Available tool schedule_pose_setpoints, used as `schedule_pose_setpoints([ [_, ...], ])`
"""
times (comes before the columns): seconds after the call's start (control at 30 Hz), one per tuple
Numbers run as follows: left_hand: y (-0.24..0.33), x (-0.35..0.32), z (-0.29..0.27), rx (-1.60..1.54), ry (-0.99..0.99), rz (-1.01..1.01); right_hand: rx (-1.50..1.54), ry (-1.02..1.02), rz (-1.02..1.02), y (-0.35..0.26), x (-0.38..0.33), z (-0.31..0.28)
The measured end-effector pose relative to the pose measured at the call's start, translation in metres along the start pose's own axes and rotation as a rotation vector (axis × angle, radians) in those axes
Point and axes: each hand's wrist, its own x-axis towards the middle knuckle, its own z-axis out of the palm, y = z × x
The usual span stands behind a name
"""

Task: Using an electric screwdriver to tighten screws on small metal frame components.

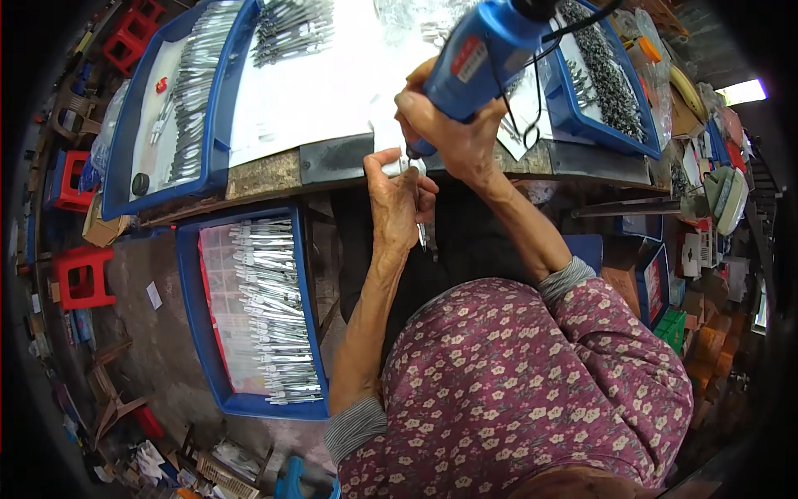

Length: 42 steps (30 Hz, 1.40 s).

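Observation:
At the table's front edge my right hand (457,133) grips a blue electric screwdriver (482,62), tilted with its tip pointing down to the left. Just below that tip, my left hand (395,200) is closed on a slim silvery metal piece (422,235), whose lower end sticks out under the fingers. The screwdriver's tip meets the upper part of the piece or comes very close; the fingers hide the exact contact. A black cord (578,27) runs from the top of the screwdriver.
Slim metal pieces fill a blue tray (218,158) at the table's left and another blue tray (312,358) below it. More lie on white paper (287,104). A blue tray (657,141) at the right holds small dark parts. Red stools (86,279) stand left.

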Motion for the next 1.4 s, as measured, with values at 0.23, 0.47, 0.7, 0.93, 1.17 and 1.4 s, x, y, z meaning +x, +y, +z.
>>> schedule_pose_setpoints([
  [0.23, -0.007, -0.002, -0.002, -0.034, 0.017, -0.014, 0.036, -0.034, 0.233, -0.013, 0.008, 0.003],
  [0.47, -0.006, -0.003, -0.001, -0.025, 0.012, 0.000, -0.024, 0.009, 0.136, -0.005, 0.002, 0.003],
  [0.7, -0.007, -0.002, 0.000, -0.054, 0.006, 0.017, 0.064, 0.033, 0.262, -0.020, 0.009, 0.001],
  [0.93, -0.007, -0.002, 0.000, -0.076, 0.006, 0.020, 0.084, 0.026, 0.210, -0.018, 0.008, 0.003],
  [1.17, -0.006, -0.003, 0.000, -0.066, 0.008, 0.011, 0.130, 0.037, 0.190, -0.016, 0.009, 0.005],
  [1.4, -0.006, -0.002, 0.000, -0.066, 0.020, -0.003, 0.066, 0.007, 0.180, -0.013, 0.010, 0.005],
])
